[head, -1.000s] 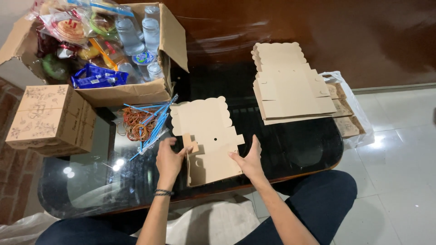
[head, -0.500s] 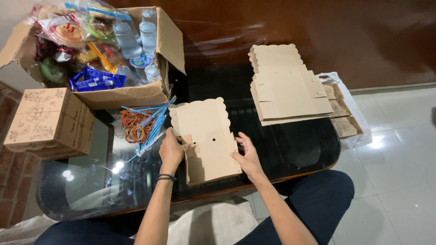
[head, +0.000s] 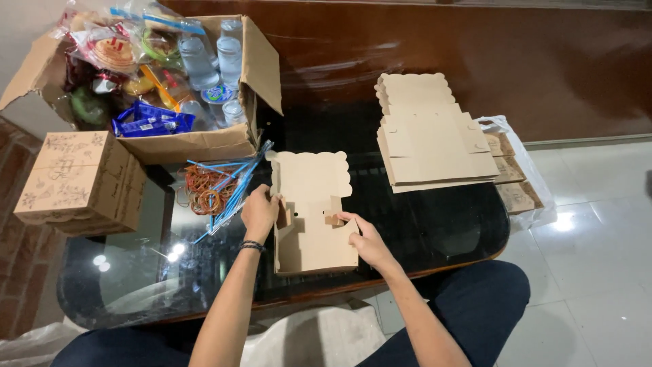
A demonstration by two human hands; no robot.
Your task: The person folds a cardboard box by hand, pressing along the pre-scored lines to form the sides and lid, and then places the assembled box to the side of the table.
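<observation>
In the head view, a flat die-cut cardboard box blank [head: 312, 211] with a scalloped far edge lies on the near middle of the dark glass tabletop [head: 435, 224]. The left hand [head: 260, 212] curls its fingers around the blank's left side flap, folding it upright. The right hand [head: 367, 239] pinches the small tab at the blank's right side. Left of the blank lie orange rubber bands [head: 206, 190] and blue straws [head: 234, 194]. At far left, an open carton [head: 204, 139] holds water cups and snack packets, with a printed folded box [head: 81, 180] nearer. A stack of flat blanks [head: 435, 136] sits far right.
</observation>
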